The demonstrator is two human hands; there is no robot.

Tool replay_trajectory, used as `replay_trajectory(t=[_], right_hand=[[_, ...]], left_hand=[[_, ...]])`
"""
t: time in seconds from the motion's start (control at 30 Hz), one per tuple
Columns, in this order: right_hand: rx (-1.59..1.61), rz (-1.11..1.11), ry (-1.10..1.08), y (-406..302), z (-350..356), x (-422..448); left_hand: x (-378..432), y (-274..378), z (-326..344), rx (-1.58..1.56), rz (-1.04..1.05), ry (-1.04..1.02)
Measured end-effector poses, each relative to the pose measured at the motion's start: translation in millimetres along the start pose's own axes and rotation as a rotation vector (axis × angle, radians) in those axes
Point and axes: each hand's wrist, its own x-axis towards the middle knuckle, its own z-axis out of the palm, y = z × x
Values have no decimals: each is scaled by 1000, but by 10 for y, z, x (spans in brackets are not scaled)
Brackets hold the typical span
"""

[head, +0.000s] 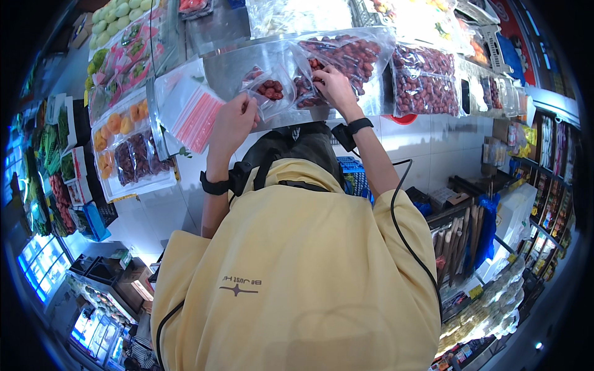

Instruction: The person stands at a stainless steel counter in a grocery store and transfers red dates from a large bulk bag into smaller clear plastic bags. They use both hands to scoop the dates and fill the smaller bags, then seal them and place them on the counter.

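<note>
On the metal counter (227,72), a small clear zip bag (270,90) holds several red dates. My left hand (235,121) pinches the edge of this bag at its near left side. A large open clear bag (352,58), full of red dates, lies to the right. My right hand (336,88) is at the large bag's near part, with fingertips bent down among the dates; whether they grip one is hidden. Left of my left hand lies a stack of empty zip bags with red-striped tops (195,116).
A full bag of dates (424,81) lies at the right on the counter. Trays of apricots and dark fruit (134,157) stand left. A red bowl (403,119) shows under the counter edge, and a blue crate (353,174) is on the floor near my legs.
</note>
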Motion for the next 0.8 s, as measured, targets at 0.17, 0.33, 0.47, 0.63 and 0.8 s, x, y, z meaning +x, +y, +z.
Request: replay_trajectory(t=[0.17,0.33,0.47,0.63,0.8], right_hand=[[32,9,54,37,-72,-20],[52,-21,143,-145,-275,-62],[174,-116,204,-589,-472,-119],[286,-269,-48,-1285,-476,-203],[167,-314,-76,-1367,-177,-135]], left_hand=[[-2,-17,-8,-1,4,3],[-36,12,-15,21,-14,9],[-39,22,-5,24,-16,13],[-16,39,27,-4,-12,-7],[1,59,55,-42,-1,-17]])
